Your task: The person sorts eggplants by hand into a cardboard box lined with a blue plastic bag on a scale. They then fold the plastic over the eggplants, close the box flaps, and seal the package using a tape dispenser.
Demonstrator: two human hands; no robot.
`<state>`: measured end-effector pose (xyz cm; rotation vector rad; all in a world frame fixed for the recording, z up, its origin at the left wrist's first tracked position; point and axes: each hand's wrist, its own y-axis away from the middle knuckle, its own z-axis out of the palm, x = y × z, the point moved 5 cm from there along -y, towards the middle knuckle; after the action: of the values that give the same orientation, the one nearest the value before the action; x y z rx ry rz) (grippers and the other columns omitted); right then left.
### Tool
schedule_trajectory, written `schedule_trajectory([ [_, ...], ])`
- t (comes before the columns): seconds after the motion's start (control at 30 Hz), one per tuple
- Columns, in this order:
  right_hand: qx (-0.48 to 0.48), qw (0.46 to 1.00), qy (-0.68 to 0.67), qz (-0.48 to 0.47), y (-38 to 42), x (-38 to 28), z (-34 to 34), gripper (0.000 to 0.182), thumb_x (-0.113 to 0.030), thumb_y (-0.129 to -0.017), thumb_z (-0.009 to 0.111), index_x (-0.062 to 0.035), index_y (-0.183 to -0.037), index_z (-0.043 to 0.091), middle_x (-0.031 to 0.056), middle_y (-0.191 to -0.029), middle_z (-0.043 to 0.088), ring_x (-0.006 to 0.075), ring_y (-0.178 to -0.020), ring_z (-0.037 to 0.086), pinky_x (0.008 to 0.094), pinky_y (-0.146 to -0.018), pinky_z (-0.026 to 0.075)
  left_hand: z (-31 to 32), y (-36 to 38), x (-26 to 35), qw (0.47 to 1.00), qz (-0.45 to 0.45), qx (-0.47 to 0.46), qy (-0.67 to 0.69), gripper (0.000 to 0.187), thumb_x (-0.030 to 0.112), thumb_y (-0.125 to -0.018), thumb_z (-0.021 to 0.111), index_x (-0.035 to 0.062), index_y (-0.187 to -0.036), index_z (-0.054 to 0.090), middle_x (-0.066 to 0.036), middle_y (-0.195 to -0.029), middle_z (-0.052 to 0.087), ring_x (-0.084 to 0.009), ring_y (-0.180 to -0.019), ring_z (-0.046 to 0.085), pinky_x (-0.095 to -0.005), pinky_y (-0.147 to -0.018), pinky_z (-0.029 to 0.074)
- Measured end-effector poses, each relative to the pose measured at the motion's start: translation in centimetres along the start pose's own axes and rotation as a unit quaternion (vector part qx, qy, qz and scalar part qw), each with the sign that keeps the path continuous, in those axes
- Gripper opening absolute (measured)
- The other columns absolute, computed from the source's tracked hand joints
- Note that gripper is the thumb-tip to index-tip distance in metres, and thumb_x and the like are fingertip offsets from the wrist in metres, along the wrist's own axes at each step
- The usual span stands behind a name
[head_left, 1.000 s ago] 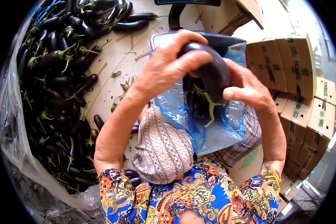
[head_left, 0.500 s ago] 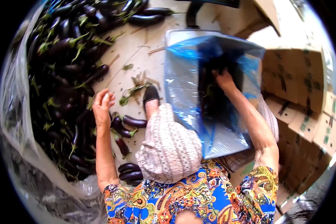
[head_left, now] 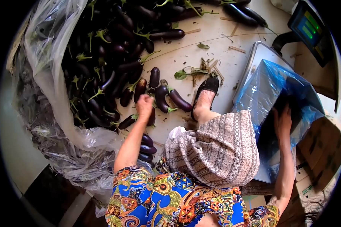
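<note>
My left hand (head_left: 144,106) is among the eggplants at the near edge of the pile, its fingers curled. Whether anything is in them is hidden. Just beyond the fingertips lies an eggplant with a brownish patch (head_left: 140,90), and another eggplant (head_left: 152,118) is beside the wrist. My right hand (head_left: 282,123) reaches into an open blue plastic bag (head_left: 267,81), fingers stretched out over its dark inside. What lies under that hand is too dark to make out.
A large eggplant pile (head_left: 110,64) fills the left, edged by clear plastic sheeting (head_left: 57,56). Stem scraps (head_left: 204,72) lie near my shoe (head_left: 206,90). The bag is on a scale platform (head_left: 254,62) with a lit display (head_left: 310,30). Cardboard boxes (head_left: 318,145) stand at right.
The view has swung left, so everything sits farther right. My left hand has come down from the pile's edge to the nearer eggplants. My right hand stays inside the bag, nearer its side.
</note>
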<state>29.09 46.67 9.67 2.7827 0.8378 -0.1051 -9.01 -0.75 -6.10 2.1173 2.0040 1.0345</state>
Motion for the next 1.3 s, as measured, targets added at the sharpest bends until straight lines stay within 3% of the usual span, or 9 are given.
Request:
schedule_trajectory([
  [0.2, -0.151, 0.985, -0.076, -0.034, 1.8, -5.2, -4.0, 0.036, -0.021, -0.092, 0.063, -0.0002, -0.12, 0.061, 0.026, -0.111, 0.064, 0.0424, -0.096, 0.064, 0.0457, -0.084, 0.051, 10.6, 3.3, -6.0, 0.972, -0.206, 0.038, 0.11, 0.079, 0.041, -0.07, 0.079, -0.0021, -0.13, 0.051, -0.025, -0.116, 0.063, -0.0376, -0.11, 0.06, -0.0435, -0.097, 0.047],
  [0.3, -0.121, 0.978, -0.167, -0.027, 2.3, -7.0, -6.3, 0.029, -0.016, -0.092, 0.063, 0.0007, -0.115, 0.065, 0.0214, -0.103, 0.068, 0.0324, -0.086, 0.068, 0.0365, -0.079, 0.054, 5.5, 5.1, 1.6, 0.977, -0.093, 0.011, 0.192, 0.065, 0.03, -0.071, 0.079, -0.0021, -0.121, 0.052, -0.023, -0.113, 0.06, -0.0342, -0.107, 0.058, -0.0417, -0.094, 0.046],
  [0.4, -0.088, 0.973, -0.214, -0.027, 2.0, -7.2, -8.9, 0.026, -0.015, -0.094, 0.062, 0.0021, -0.114, 0.066, 0.0157, -0.103, 0.071, 0.024, -0.088, 0.07, 0.0329, -0.08, 0.055, -0.2, 5.9, 7.9, 0.968, 0.208, 0.118, 0.074, 0.054, 0.009, -0.069, 0.075, 0.006, -0.118, 0.054, -0.014, -0.108, 0.056, -0.0295, -0.103, 0.056, -0.0399, -0.093, 0.045],
  [0.57, -0.072, 0.918, -0.364, -0.14, -0.5, -9.9, -12.5, 0.027, -0.014, -0.093, 0.064, 0.0033, -0.115, 0.065, 0.0127, -0.103, 0.068, 0.0188, -0.088, 0.064, 0.0294, -0.079, 0.051, -6.7, 8.7, 24.4, 0.918, 0.344, -0.04, 0.195, 0.057, -0.004, -0.073, 0.076, 0.0075, -0.124, 0.053, -0.008, -0.117, 0.056, -0.0202, -0.104, 0.057, -0.0325, -0.092, 0.048],
  [0.7, -0.025, 0.874, -0.377, -0.305, -1.2, -13.7, -16.2, 0.059, -0.026, -0.081, 0.079, 0.0021, -0.127, 0.056, 0.0186, -0.107, 0.066, 0.0279, -0.092, 0.066, 0.0388, -0.08, 0.053, -6.1, 14.1, 38.9, 0.725, 0.609, -0.187, 0.26, 0.064, -0.006, -0.063, 0.082, 0.0066, -0.122, 0.06, -0.014, -0.122, 0.06, -0.0285, -0.112, 0.061, -0.0382, -0.093, 0.051],
  [0.8, -0.135, 0.915, -0.303, -0.228, -0.2, -13.5, -17.8, 0.07, -0.017, -0.071, 0.083, -0.0036, -0.131, 0.051, 0.0179, -0.11, 0.067, 0.0297, -0.101, 0.067, 0.0384, -0.089, 0.05, -4.4, 18.9, 46.4, 0.626, 0.715, -0.253, 0.182, 0.069, -0.001, -0.064, 0.082, 0.0091, -0.128, 0.06, -0.013, -0.119, 0.062, -0.0322, -0.113, 0.061, -0.0394, -0.096, 0.05],
  [0.9, -0.165, 0.922, -0.348, -0.05, 1.3, -8.3, -17.6, 0.055, -0.032, -0.081, 0.073, -0.0008, -0.122, 0.053, 0.0191, -0.091, 0.067, 0.0309, -0.079, 0.07, 0.0404, -0.077, 0.054, -2.0, 18.9, 48.3, 0.661, 0.663, -0.273, 0.221, 0.077, 0.003, -0.067, 0.082, 0.0131, -0.139, 0.053, -0.012, -0.123, 0.062, -0.0279, -0.117, 0.059, -0.0398, -0.1, 0.048],
  [1.13, -0.257, 0.793, -0.458, 0.308, 7.0, -0.7, -7.8, 0.067, -0.04, -0.084, 0.073, -0.0046, -0.135, 0.049, 0.0157, -0.123, 0.057, 0.0245, -0.113, 0.052, 0.0358, -0.099, 0.04, 1.2, 9.3, 37.6, 0.815, 0.337, -0.352, 0.314, 0.032, 0.01, -0.096, 0.06, 0.0002, -0.126, 0.06, -0.008, -0.103, 0.069, -0.0131, -0.091, 0.065, -0.0254, -0.082, 0.051],
  [1.3, -0.296, 0.759, -0.49, 0.31, 5.8, -2.6, 2.6, 0.073, -0.036, -0.085, 0.072, -0.0023, -0.139, 0.038, 0.0203, -0.128, 0.057, 0.031, -0.117, 0.055, 0.0406, -0.097, 0.044, 1.0, 0.9, 22.7, 0.907, 0.13, -0.199, 0.349, 0.026, 0.01, -0.095, 0.06, -0.0015, -0.119, 0.062, -0.006, -0.098, 0.068, -0.0114, -0.083, 0.065, -0.0234, -0.073, 0.051],
])
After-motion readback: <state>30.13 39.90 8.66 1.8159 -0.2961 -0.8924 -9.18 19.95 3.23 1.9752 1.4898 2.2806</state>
